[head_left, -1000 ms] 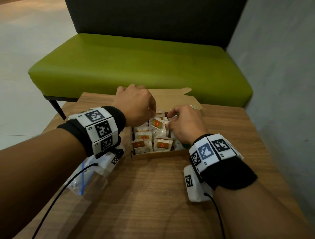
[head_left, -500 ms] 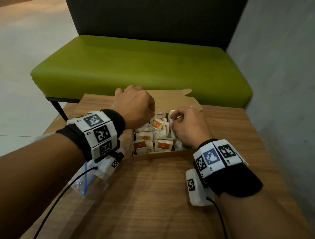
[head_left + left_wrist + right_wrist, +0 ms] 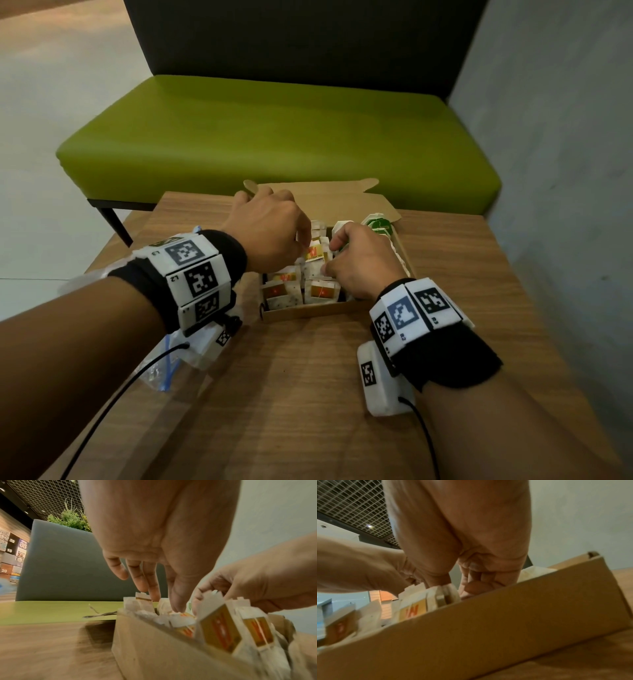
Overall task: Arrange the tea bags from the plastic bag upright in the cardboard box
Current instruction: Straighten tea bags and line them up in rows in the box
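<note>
The open cardboard box (image 3: 308, 311) sits mid-table, packed with upright white tea bags (image 3: 320, 291) bearing orange-yellow tags. My left hand (image 3: 270, 233) reaches down over the box's back left. Its fingers (image 3: 154, 592) are fairly straight, and the thumb and forefinger tips touch the tea bag tops (image 3: 163, 605). My right hand (image 3: 363, 260) is in the box's right half, with its fingers (image 3: 479, 585) curled down around a white tea bag (image 3: 211, 598). The plastic bag (image 3: 161, 371) lies flat on the table under my left wrist.
Green-tagged tea bags (image 3: 376, 222) stand at the box's back right corner, and the box lid (image 3: 329, 195) lies open behind. A green bench (image 3: 274, 137) stands beyond the wooden table (image 3: 308, 394), and a grey wall (image 3: 565, 171) runs along the right.
My left hand has sunk a little closer to the tea bags. My right hand has shifted slightly inside the box and stays curled among the bags.
</note>
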`<control>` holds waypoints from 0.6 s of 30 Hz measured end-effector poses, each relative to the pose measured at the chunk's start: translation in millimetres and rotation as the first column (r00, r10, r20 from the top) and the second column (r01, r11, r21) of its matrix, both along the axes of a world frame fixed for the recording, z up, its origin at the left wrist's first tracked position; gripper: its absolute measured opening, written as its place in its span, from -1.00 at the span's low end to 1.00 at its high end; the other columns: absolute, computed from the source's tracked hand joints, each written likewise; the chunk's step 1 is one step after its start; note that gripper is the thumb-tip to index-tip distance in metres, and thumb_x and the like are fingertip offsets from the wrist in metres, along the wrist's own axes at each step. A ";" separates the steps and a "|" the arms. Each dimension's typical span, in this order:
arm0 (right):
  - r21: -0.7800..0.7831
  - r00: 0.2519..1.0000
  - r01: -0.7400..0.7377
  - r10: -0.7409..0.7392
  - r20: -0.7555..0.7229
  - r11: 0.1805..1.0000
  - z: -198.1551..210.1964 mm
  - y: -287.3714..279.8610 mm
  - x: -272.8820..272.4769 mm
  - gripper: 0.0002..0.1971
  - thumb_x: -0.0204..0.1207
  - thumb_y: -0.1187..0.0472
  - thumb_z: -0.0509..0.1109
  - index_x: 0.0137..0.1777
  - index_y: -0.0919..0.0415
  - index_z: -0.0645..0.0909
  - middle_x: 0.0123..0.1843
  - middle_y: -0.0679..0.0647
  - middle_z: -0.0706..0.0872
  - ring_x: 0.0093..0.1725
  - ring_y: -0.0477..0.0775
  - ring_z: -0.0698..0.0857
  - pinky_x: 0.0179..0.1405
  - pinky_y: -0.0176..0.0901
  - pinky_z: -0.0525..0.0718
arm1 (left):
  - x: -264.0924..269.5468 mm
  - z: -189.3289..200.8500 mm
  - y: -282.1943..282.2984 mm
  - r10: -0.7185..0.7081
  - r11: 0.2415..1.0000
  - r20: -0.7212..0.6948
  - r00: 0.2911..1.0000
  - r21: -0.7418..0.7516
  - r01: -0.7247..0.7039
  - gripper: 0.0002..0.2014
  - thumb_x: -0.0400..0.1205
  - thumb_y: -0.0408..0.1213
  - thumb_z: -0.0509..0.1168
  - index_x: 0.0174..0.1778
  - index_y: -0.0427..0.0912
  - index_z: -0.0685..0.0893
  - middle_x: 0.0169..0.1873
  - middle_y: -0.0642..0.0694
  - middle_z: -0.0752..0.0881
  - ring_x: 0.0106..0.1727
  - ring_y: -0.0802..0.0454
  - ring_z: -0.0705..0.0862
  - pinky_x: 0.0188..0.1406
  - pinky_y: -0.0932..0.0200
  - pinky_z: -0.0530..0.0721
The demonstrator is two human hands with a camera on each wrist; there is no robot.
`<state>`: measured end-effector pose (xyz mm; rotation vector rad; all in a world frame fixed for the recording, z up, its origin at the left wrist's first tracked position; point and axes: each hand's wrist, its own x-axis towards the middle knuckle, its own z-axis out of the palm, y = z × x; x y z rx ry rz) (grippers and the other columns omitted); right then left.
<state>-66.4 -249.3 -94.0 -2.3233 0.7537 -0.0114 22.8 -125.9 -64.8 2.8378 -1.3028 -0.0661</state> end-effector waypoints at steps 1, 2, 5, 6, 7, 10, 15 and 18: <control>0.002 1.000 0.002 -0.002 -0.002 1.000 -0.5 0.0 0.4 -0.72 0.47 0.22 0.63 -0.03 -0.04 0.56 0.17 0.03 0.70 0.15 0.10 0.68 0.12 0.02 0.75 | -0.1 -0.5 -0.4 0.000 1.000 0.002 1.000 0.000 0.000 -0.91 0.62 0.01 0.35 0.00 0.22 0.73 0.23 -0.02 0.57 0.31 -0.14 0.44 0.19 -0.14 0.40; 0.005 1.000 0.006 -0.006 -0.005 1.000 -0.9 0.0 0.6 -0.72 0.47 0.22 0.63 -0.03 -0.04 0.56 0.17 0.02 0.69 0.16 0.10 0.68 0.12 0.01 0.75 | -0.3 -1.1 -0.9 0.002 1.000 0.001 1.000 -0.002 -0.002 -0.90 0.61 0.02 0.36 0.00 0.21 0.73 0.23 -0.02 0.57 0.31 -0.13 0.45 0.21 -0.15 0.41; 0.018 1.000 0.016 -0.016 -0.010 1.000 -2.1 -0.7 0.4 -0.72 0.48 0.22 0.63 -0.03 -0.05 0.56 0.17 0.01 0.68 0.17 0.10 0.68 0.09 -0.01 0.74 | -0.7 -2.8 -1.1 0.014 1.000 -0.009 1.000 -0.020 -0.014 -0.87 0.60 0.04 0.37 0.01 0.18 0.73 0.24 -0.02 0.57 0.31 -0.12 0.46 0.25 -0.16 0.42; 0.021 1.000 0.015 -0.015 -0.009 1.000 -2.5 -1.6 0.2 -0.71 0.48 0.23 0.62 -0.05 -0.06 0.55 0.17 0.01 0.68 0.17 0.10 0.68 0.09 -0.01 0.74 | -0.3 -2.9 -0.9 0.016 0.999 -0.008 1.000 -0.027 -0.016 -0.88 0.61 0.04 0.37 0.01 0.18 0.73 0.25 -0.02 0.57 0.32 -0.12 0.46 0.24 -0.16 0.41; 0.024 1.000 0.015 -0.015 -0.009 1.000 -2.7 -2.5 0.0 -0.71 0.48 0.24 0.62 -0.08 -0.06 0.53 0.17 0.01 0.69 0.15 0.10 0.68 0.09 -0.01 0.74 | 0.2 -2.9 -0.7 0.018 0.999 -0.008 1.000 -0.035 -0.019 -0.88 0.61 0.03 0.37 0.01 0.18 0.73 0.26 -0.03 0.58 0.33 -0.12 0.46 0.23 -0.16 0.41; 0.043 0.999 0.037 -0.037 0.004 0.998 -2.6 -4.0 0.5 -0.70 0.45 0.21 0.62 -0.13 -0.08 0.51 0.13 -0.02 0.69 0.10 0.07 0.67 0.07 -0.02 0.72 | 2.0 -1.8 0.9 0.028 0.998 -0.013 1.000 -0.054 -0.029 -0.85 0.61 0.06 0.37 0.03 0.17 0.73 0.25 -0.03 0.58 0.34 -0.12 0.46 0.19 -0.14 0.38; 0.080 0.998 0.057 -0.058 0.011 0.995 0.1 0.5 1.5 -0.64 0.38 0.11 0.68 -0.03 -0.05 0.53 0.07 -0.03 0.64 0.06 0.09 0.68 0.07 0.09 0.76 | 2.4 -1.0 2.2 0.041 0.997 -0.023 0.999 -0.062 -0.042 -0.78 0.59 0.10 0.37 0.09 0.15 0.71 0.26 -0.03 0.58 0.32 -0.10 0.50 0.24 -0.15 0.39; 0.061 0.999 0.047 -0.047 -0.006 0.997 1.6 2.4 4.1 -0.65 0.38 0.13 0.69 -0.04 -0.03 0.54 0.10 0.01 0.67 0.10 0.13 0.70 0.10 0.14 0.78 | 2.1 -2.2 2.9 0.041 0.997 -0.029 0.999 -0.066 -0.043 -0.77 0.59 0.11 0.37 0.09 0.15 0.72 0.25 -0.03 0.59 0.31 -0.11 0.51 0.25 -0.15 0.40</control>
